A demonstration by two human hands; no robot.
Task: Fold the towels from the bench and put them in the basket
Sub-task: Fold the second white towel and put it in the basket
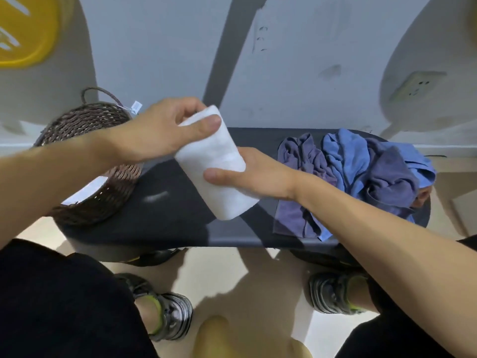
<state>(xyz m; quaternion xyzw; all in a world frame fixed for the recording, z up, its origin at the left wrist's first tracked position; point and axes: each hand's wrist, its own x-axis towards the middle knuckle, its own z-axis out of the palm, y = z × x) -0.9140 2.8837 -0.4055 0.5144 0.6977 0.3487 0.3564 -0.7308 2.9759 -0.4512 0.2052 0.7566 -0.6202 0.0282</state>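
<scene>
Dark bench (160,223) carries a wicker basket (103,192) at its left end and crumpled blue towels (361,177) at its right end, while above its middle the left hand (154,133) and right hand (247,174) both grip a folded white towel (216,161) with curled fingers.

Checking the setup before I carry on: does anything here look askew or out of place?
The wicker basket looks tipped, its opening tilted toward the person rather than sitting level on the bench. Otherwise nothing odd: both hands hold the folded white towel, and crumpled blue and purple towels wait unfolded.
</scene>
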